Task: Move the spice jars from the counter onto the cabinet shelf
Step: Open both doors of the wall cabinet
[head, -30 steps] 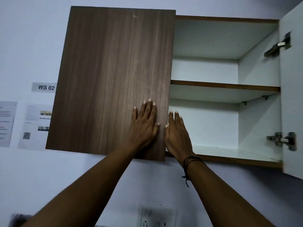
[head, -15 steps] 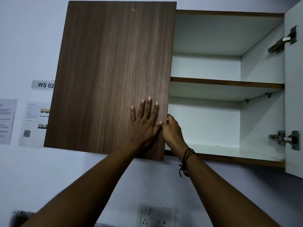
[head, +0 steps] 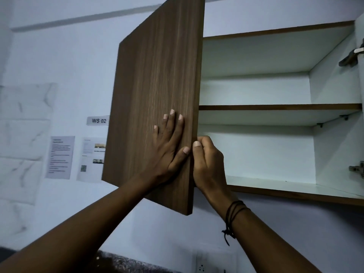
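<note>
- No spice jars show anywhere; the counter (head: 126, 261) appears only as a dark speckled strip at the bottom edge, mostly behind the forearms.
- The left door (head: 157, 99) stands swung partway out from the cabinet (head: 295, 194), and its top runs out of view. It hides the cabinet's left half.
- The right door (head: 359, 95) is cut off by the right edge; only a pale sliver and two metal hinges (head: 348, 58) show.
- The right hand (head: 208, 164) curls round the left door's free edge: the thumb lies on the front, the fingers go behind the panel and cannot be seen.
- The left hand (head: 167, 146) lies flat and spread on the door's front face, holding nothing, its thumb just beside the right thumb.
- A dark cord bracelet (head: 234, 211) wraps the right wrist, one end dangling.
- The shelf (head: 275, 107) is a white board with a brown front edge, spanning the visible half at mid height, its top hidden from below.
- The cabinet floor, also white with a brown edge, shows bare.
- On the wall left of the door hang a "WS 02" label (head: 98, 120) and two printed sheets (head: 61, 156); their text is too small to read, and the door covers part of the nearer sheet.
- A white socket (head: 210, 265) is cut off by the bottom edge.
</note>
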Demonstrator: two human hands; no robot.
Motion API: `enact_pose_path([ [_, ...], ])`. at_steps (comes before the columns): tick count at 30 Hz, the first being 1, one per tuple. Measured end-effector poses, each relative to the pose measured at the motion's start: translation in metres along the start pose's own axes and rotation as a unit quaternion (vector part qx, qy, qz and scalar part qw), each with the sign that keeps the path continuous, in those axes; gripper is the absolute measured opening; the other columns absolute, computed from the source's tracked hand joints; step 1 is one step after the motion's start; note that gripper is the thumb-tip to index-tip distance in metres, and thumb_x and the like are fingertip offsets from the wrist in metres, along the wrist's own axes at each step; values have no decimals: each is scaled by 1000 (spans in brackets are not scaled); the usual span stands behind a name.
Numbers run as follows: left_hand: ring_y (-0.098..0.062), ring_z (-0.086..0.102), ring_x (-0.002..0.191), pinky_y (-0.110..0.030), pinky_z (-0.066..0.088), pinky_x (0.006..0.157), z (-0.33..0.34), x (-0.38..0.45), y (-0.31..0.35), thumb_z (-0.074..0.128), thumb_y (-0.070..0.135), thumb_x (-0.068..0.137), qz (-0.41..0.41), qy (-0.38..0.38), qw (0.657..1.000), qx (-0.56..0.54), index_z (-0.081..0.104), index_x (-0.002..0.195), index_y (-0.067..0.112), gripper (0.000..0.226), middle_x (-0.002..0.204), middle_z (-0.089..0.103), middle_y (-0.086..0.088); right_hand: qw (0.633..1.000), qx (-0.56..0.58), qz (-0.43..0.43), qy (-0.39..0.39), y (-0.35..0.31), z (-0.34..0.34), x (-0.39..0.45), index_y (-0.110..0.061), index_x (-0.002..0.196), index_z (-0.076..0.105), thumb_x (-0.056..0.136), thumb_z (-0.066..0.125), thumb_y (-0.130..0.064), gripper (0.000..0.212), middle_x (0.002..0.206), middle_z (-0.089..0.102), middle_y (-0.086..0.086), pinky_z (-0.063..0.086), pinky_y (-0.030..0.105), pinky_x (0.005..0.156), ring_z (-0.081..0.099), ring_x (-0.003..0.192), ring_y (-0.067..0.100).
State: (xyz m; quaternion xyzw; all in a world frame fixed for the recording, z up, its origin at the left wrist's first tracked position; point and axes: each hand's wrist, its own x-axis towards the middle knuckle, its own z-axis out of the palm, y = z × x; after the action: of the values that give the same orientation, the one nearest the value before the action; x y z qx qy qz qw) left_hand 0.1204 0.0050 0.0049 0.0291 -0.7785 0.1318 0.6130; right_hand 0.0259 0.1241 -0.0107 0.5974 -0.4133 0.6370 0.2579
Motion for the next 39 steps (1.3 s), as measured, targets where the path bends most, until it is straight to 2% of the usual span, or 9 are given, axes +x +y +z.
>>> enact_pose_path([
  [9, -26, 9, 154, -56, 15, 122, -125, -26, 0, 24, 61, 100, -18, 22, 991, -130, 7, 158, 17, 75, 167, 6, -6, 987, -8, -159, 13, -98, 61, -18, -6, 101, 57, 100, 39, -18, 21, 86, 55, 3, 47, 33, 56, 51, 66, 16],
  [12, -31, 21, 151, -61, 21, 119, -170, -37, 0, 33, 63, 97, -111, 25, 972, -206, 12, 158, 28, 73, 166, 17, -5, 986, 55, -156, -16, -128, 93, -26, -8, 118, 55, 102, 34, -25, 31, 112, 55, 3, 52, 30, 70, 59, 87, 16],
  [15, -42, 24, 148, -63, 20, 118, -212, -45, -3, 39, 56, 96, -201, 37, 952, -226, 16, 157, 11, 79, 161, 23, -21, 984, 99, -140, -48, -153, 124, -32, -11, 136, 49, 101, 36, -27, 40, 145, 47, 4, 48, 28, 99, 53, 126, 18],
  [17, -48, 30, 142, -65, 24, 116, -245, -50, -8, 41, 50, 95, -250, 62, 940, -224, 25, 151, 0, 77, 153, 32, -30, 982, 106, -142, -63, -172, 146, -35, -12, 140, 46, 101, 36, -28, 44, 151, 43, 4, 39, 26, 109, 44, 136, 17],
  [20, -24, 60, 124, -40, 52, 102, -287, -61, -19, 42, 43, 98, -282, 100, 929, -216, 41, 146, 10, 58, 135, 62, -3, 977, 95, -157, -111, -195, 177, -36, -14, 146, 40, 100, 35, -29, 49, 156, 37, 3, 32, 25, 111, 38, 141, 18],
  [23, -11, 64, 117, -18, 54, 86, -318, -73, -35, 39, 38, 101, -298, 110, 925, -210, 55, 133, 37, 35, 126, 67, 11, 967, 79, -178, -163, -210, 210, -37, -18, 152, 30, 100, 35, -28, 53, 162, 24, -1, 25, 23, 110, 27, 145, 17],
  [31, -19, 64, 119, -33, 56, 94, -379, -94, -74, 41, 40, 102, -373, 140, 905, -150, 60, 127, 41, 31, 131, 66, 4, 941, 67, -191, -272, -233, 284, -32, -22, 156, 12, 100, 37, -21, 61, 165, -2, -8, 30, 31, 112, 7, 150, 16],
  [36, -21, 64, 119, -43, 54, 99, -399, -108, -102, 39, 38, 105, -400, 148, 896, -122, 52, 140, 26, 40, 133, 65, 2, 914, 55, -182, -358, -238, 317, -35, -21, 157, 0, 101, 36, -17, 67, 163, -20, -7, 18, 31, 118, -12, 151, 13],
  [39, -19, 65, 118, -43, 53, 100, -402, -113, -112, 39, 38, 105, -404, 159, 894, -111, 54, 139, 25, 39, 132, 65, 1, 915, 43, -189, -354, -239, 328, -36, -22, 156, -3, 99, 37, -16, 70, 162, -23, -7, 21, 30, 117, -14, 151, 13],
])
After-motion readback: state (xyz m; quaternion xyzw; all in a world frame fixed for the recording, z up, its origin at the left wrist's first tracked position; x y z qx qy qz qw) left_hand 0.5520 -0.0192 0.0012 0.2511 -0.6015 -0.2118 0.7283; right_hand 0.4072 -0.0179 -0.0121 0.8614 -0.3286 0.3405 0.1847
